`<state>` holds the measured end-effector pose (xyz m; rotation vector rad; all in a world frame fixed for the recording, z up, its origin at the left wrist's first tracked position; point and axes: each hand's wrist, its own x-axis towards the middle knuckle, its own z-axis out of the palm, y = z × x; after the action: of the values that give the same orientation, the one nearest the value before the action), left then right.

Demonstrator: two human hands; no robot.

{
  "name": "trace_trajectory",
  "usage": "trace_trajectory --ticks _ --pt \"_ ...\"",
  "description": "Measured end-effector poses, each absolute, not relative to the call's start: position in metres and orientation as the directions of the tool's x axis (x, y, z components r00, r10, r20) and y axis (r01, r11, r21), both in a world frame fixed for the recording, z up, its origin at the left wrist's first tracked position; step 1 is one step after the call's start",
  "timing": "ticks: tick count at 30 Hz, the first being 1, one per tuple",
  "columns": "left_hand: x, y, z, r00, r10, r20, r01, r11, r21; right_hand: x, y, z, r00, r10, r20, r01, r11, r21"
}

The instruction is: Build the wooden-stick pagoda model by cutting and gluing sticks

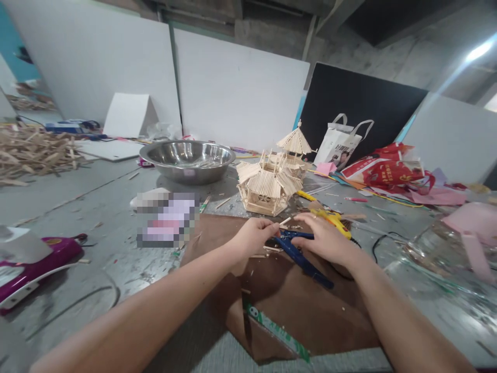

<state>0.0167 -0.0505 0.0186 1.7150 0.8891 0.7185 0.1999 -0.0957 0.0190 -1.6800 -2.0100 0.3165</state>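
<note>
Nearest, both forearms enter from the bottom edge, cut off by the frame, and meet over a brown cardboard sheet point(295, 311) lying on the grey worktop point(97, 243). A strip of green-printed tape point(277, 329) runs along the sheet's near fold. The left hand point(254, 235) has its fingers closed, pinching one end of a thin wooden stick point(284, 221); how much of the stick lies inside the grip is hidden. The right hand point(326, 238) rests over blue-handled pliers point(301, 254), fingers curled around the upper handle; the tool's head is hidden between the two hands, so its relation to the stick cannot be told. Just right of the right hand lies a yellow tool point(330, 217), partly covered. At the left edge sits a magenta and white appliance point(34, 264), cut off. A blurred patch near the centre left cannot be made out. Beyond the hands stands a model pavilion of wooden sticks point(274, 178), with a steel bowl point(187, 160) to its left. Farther left lies a heap of sticks point(34, 150); farther right, a white tote bag point(341, 142) and red and pink wrappers point(388, 171).
</note>
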Motion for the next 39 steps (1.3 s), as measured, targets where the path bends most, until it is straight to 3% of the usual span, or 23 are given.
trace_trajectory --ticks 3,6,14,19,22,28,33,39 --pt "0.011 -0.046 0.016 0.531 0.843 0.085 0.323 -0.294 0.9 0.213 -0.098 0.009 -0.149 0.987 -0.052 0.956 0.131 -0.261" --pt "0.006 -0.047 0.018 0.514 0.851 0.11 0.379 -0.34 0.861 0.217 -0.098 -0.002 -0.164 0.965 -0.204 0.978 0.131 -0.163" --pt "-0.011 -0.045 0.013 0.382 0.893 0.238 0.455 -0.406 0.793 0.204 -0.102 -0.004 -0.141 0.99 -0.006 0.988 0.141 -0.062" --pt "-0.017 -0.041 0.01 0.323 0.875 0.361 0.433 -0.476 0.765 0.2 -0.105 -0.007 -0.003 0.986 0.168 0.997 -0.01 0.08" --pt "-0.016 -0.044 0.009 0.301 0.868 0.394 0.431 -0.493 0.756 0.201 -0.101 -0.009 0.035 0.97 0.239 0.999 -0.042 0.023" --pt "-0.005 -0.059 0.004 0.394 0.84 0.372 0.361 -0.514 0.778 0.196 -0.096 -0.016 0.008 0.944 0.329 0.97 0.073 -0.233" --pt "-0.002 -0.063 0.003 0.402 0.838 0.37 0.298 -0.502 0.812 0.187 -0.1 -0.018 -0.007 0.934 0.358 0.946 0.122 -0.3" --pt "0.001 -0.063 -0.001 0.449 0.818 0.36 0.235 -0.497 0.836 0.175 -0.105 -0.018 -0.101 0.922 0.374 0.93 0.22 -0.293"
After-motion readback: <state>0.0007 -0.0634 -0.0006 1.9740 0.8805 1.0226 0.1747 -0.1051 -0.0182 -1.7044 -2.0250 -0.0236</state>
